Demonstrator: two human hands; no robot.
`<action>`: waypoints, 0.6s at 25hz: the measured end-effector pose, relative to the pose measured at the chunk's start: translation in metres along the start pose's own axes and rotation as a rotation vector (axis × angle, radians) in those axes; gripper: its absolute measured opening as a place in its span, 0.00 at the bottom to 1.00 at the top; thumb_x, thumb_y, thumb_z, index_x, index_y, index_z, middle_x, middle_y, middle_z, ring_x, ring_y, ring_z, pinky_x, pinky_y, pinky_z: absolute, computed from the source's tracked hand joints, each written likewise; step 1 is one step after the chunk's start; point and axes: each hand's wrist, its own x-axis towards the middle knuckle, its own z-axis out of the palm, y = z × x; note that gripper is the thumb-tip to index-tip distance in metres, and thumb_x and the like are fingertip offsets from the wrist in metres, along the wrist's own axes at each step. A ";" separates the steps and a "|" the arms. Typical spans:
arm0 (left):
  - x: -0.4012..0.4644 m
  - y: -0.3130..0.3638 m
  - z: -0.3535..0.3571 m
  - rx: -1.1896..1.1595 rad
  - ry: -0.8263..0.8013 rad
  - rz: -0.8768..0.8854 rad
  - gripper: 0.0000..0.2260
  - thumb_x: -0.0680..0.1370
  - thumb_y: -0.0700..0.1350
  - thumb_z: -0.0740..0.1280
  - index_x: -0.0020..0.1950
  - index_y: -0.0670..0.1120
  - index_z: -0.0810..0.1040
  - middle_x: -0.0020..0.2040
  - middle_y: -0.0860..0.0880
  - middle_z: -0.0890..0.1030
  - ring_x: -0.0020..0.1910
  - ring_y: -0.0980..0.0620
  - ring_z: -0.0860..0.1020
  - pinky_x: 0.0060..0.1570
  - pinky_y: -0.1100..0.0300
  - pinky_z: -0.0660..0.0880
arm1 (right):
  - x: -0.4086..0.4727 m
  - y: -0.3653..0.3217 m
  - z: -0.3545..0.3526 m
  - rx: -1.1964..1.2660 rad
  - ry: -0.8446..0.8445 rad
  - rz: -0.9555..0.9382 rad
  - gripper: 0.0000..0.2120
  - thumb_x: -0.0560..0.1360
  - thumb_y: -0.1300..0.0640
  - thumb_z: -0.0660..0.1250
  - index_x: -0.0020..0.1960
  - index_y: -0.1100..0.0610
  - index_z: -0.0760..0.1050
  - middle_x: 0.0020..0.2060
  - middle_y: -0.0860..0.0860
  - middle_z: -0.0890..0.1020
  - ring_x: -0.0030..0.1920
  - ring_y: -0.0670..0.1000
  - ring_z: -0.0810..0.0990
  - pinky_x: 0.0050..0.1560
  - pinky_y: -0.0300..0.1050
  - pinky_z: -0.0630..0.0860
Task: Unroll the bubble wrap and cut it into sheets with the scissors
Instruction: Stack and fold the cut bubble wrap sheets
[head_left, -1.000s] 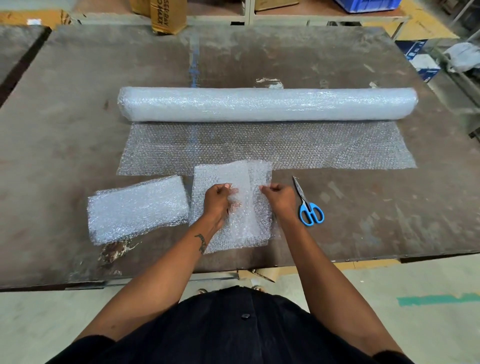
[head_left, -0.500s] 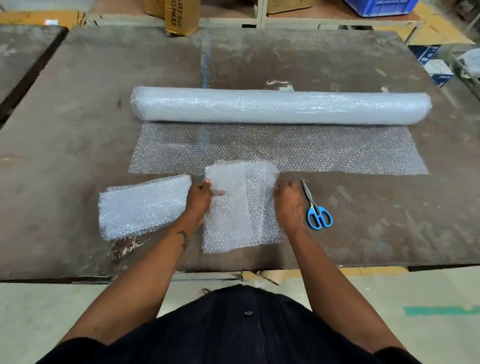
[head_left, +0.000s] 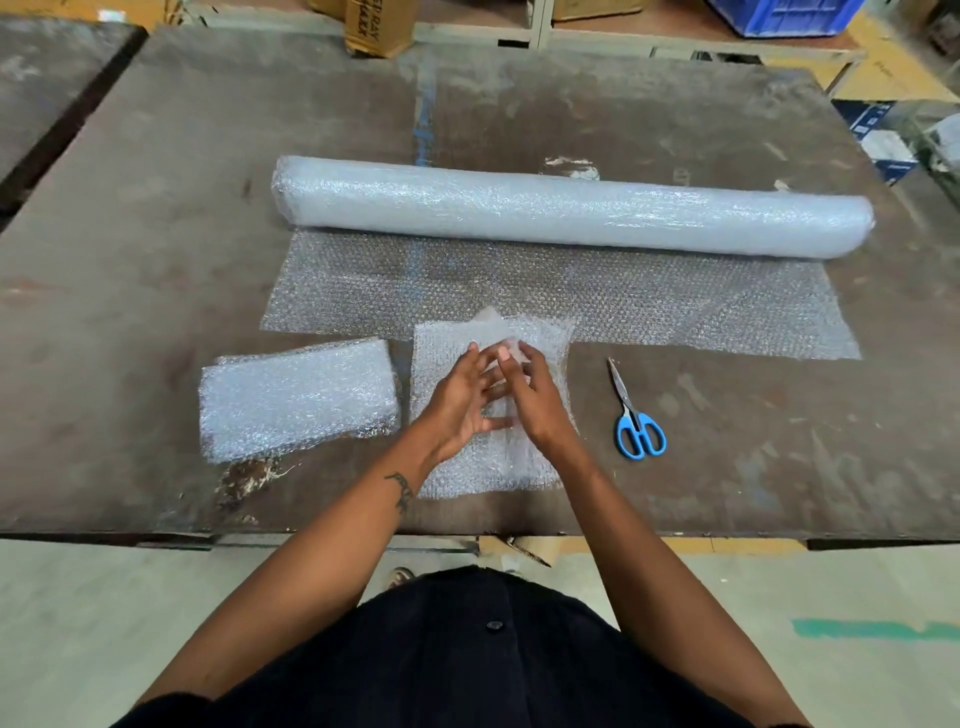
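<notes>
Now both hands, left (head_left: 457, 400) and right (head_left: 535, 400), pinch the sheet (head_left: 488, 462) fold at their fingertips; crease it flat, edges matched.

Hands (head_left: 498, 395) overlap; the grip on the sheet (head_left: 488, 467) seems unclear.

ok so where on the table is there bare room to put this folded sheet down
Bare table lies right of the scissors, and left of the stack of cut sheets. Behind the roll is open too. The near middle is crowded: both hands work on the sheet there.
</notes>
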 end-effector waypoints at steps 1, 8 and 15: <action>0.000 0.000 0.007 0.029 -0.002 0.012 0.23 0.88 0.62 0.49 0.75 0.59 0.77 0.73 0.49 0.78 0.73 0.48 0.76 0.68 0.36 0.76 | -0.002 -0.003 -0.004 0.039 -0.029 0.031 0.41 0.81 0.32 0.64 0.85 0.49 0.55 0.77 0.51 0.69 0.76 0.50 0.69 0.70 0.49 0.67; 0.014 -0.003 0.006 0.171 0.215 0.207 0.16 0.89 0.47 0.57 0.75 0.49 0.76 0.76 0.47 0.75 0.71 0.47 0.76 0.64 0.52 0.79 | 0.008 0.015 -0.033 0.046 0.081 0.058 0.14 0.88 0.55 0.61 0.71 0.58 0.73 0.64 0.58 0.84 0.54 0.54 0.88 0.46 0.52 0.85; 0.014 -0.029 -0.010 0.247 0.262 0.143 0.17 0.88 0.43 0.62 0.78 0.44 0.71 0.73 0.46 0.76 0.67 0.49 0.79 0.62 0.58 0.79 | 0.015 -0.011 -0.043 -0.383 0.240 0.010 0.15 0.87 0.48 0.63 0.51 0.58 0.80 0.47 0.55 0.89 0.31 0.55 0.87 0.33 0.56 0.83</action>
